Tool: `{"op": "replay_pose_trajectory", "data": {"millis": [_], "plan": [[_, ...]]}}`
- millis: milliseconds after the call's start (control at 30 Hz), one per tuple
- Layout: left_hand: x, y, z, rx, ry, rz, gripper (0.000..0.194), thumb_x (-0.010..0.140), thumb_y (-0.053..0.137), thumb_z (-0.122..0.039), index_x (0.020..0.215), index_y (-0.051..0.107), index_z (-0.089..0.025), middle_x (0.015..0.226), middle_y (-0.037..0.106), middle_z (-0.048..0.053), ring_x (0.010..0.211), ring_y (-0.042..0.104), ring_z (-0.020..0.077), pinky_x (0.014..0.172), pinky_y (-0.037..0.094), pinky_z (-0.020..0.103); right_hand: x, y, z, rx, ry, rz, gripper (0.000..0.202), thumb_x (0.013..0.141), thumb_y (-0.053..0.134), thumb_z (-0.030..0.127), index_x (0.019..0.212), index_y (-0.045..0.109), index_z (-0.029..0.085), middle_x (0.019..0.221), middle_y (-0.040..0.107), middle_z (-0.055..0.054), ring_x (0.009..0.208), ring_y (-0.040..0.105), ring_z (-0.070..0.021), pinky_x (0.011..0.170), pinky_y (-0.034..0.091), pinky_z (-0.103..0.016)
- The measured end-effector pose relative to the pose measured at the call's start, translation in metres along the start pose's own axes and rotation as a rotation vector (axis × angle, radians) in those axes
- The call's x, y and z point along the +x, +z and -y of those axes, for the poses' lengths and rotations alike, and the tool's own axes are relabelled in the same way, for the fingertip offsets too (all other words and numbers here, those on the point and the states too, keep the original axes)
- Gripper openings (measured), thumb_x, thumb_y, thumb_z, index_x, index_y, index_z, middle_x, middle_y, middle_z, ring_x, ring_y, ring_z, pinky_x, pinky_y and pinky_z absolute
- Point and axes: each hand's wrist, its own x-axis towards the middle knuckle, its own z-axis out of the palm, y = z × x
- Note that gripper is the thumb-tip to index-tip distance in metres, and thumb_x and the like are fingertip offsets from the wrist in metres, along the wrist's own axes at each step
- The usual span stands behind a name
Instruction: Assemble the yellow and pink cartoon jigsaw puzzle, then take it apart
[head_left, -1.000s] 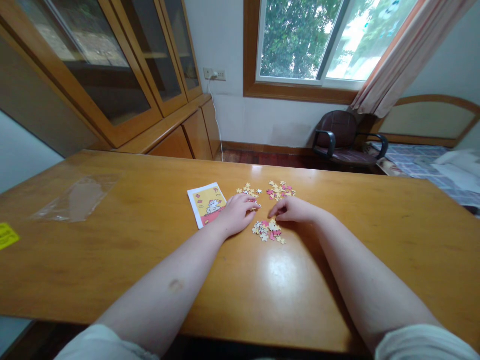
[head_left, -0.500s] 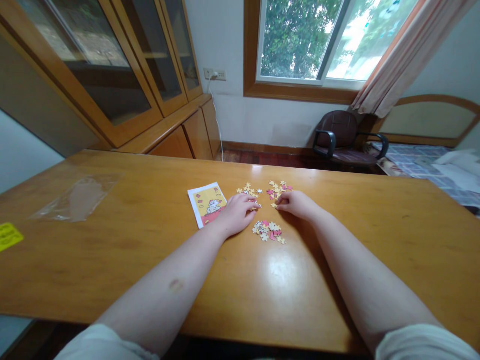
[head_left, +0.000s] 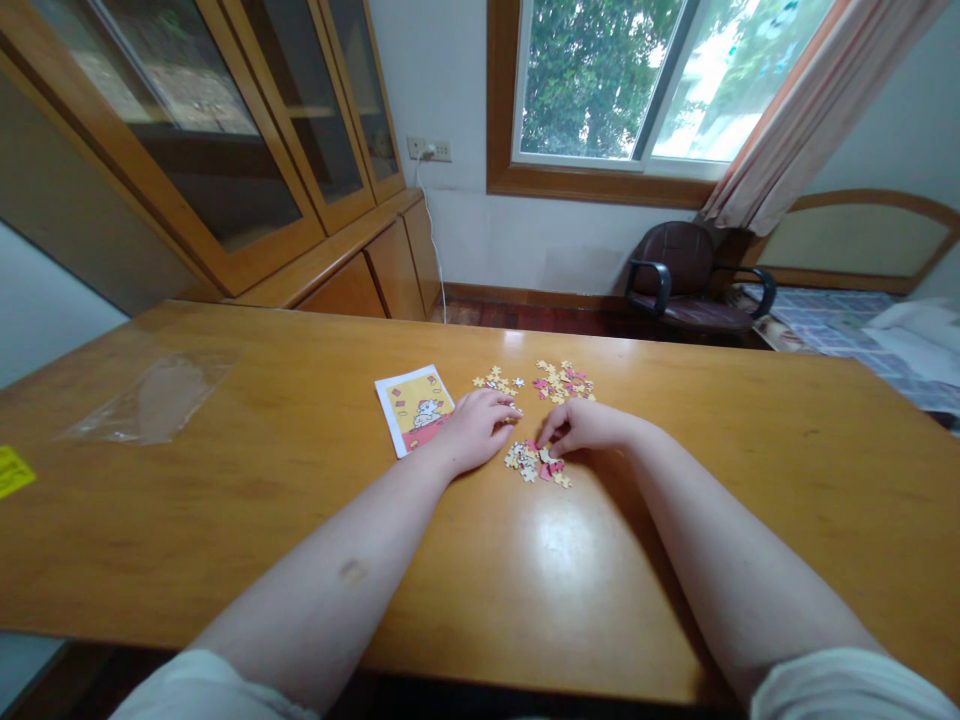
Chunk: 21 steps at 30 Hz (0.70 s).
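Observation:
Three groups of small puzzle pieces lie on the wooden table: a near pile [head_left: 529, 462] of cream, yellow and pink ones, a far right pile [head_left: 562, 380] of yellow and pink, and a far left pile [head_left: 493, 379] of mostly yellow. My left hand [head_left: 480, 425] rests with its fingers apart, partly over the far left pile and beside the picture card [head_left: 421, 400]. My right hand [head_left: 574, 425] reaches onto the near pile, thumb and fingertips bent down at its upper right pieces. Whether a piece is between those fingertips is too small to tell.
A clear plastic bag [head_left: 169, 400] lies on the left of the table [head_left: 300, 560], with a yellow label [head_left: 13, 472] at the far left edge. Beyond the table stand a glass-door cabinet [head_left: 330, 225], a dark armchair [head_left: 679, 265] and a bed [head_left: 847, 325].
My right hand has moved down towards me, from the far right pile to the near pile. My left hand has stayed in place.

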Motion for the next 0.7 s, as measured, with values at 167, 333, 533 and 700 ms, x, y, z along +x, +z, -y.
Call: {"op": "replay_pose_trajectory", "data": {"millis": [167, 333, 533, 700], "plan": [[0.0, 0.0, 0.001, 0.003, 0.003, -0.001, 0.025, 0.087, 0.05, -0.023, 0.103, 0.07, -0.024, 0.12, 0.062, 0.005, 0.116, 0.05, 0.0232, 0.102, 0.04, 0.043, -0.002, -0.001, 0.003, 0.031, 0.022, 0.001, 0.019, 0.067, 0.071, 0.027, 0.084, 0.076, 0.02, 0.08, 0.072, -0.002, 0.072, 0.062, -0.0143, 0.073, 0.046, -0.026], [-0.001, -0.001, 0.0, -0.005, -0.005, 0.003, 0.026, 0.087, 0.05, -0.023, 0.104, 0.07, -0.025, 0.12, 0.062, 0.005, 0.116, 0.05, 0.0237, 0.102, 0.04, 0.043, -0.003, -0.001, 0.011, -0.04, 0.06, -0.054, 0.03, 0.062, 0.076, 0.033, 0.088, 0.074, 0.019, 0.065, 0.063, 0.003, 0.059, 0.054, -0.0108, 0.06, 0.04, -0.023], [-0.001, 0.0, 0.0, -0.022, -0.011, -0.002, 0.026, 0.087, 0.05, -0.023, 0.103, 0.07, -0.025, 0.119, 0.062, 0.005, 0.116, 0.05, 0.0236, 0.102, 0.04, 0.044, -0.004, 0.0, 0.014, -0.04, 0.078, -0.02, 0.022, 0.058, 0.077, 0.027, 0.077, 0.071, 0.019, 0.063, 0.061, 0.004, 0.057, 0.051, -0.0093, 0.056, 0.036, -0.022], [0.0, 0.0, 0.001, -0.019, -0.006, -0.007, 0.026, 0.087, 0.05, -0.023, 0.103, 0.07, -0.025, 0.119, 0.062, 0.005, 0.115, 0.05, 0.023, 0.102, 0.04, 0.044, -0.003, -0.002, 0.004, 0.076, 0.032, 0.007, 0.024, 0.06, 0.077, 0.035, 0.072, 0.067, 0.017, 0.066, 0.065, 0.001, 0.063, 0.056, -0.0118, 0.061, 0.041, -0.024]]}}
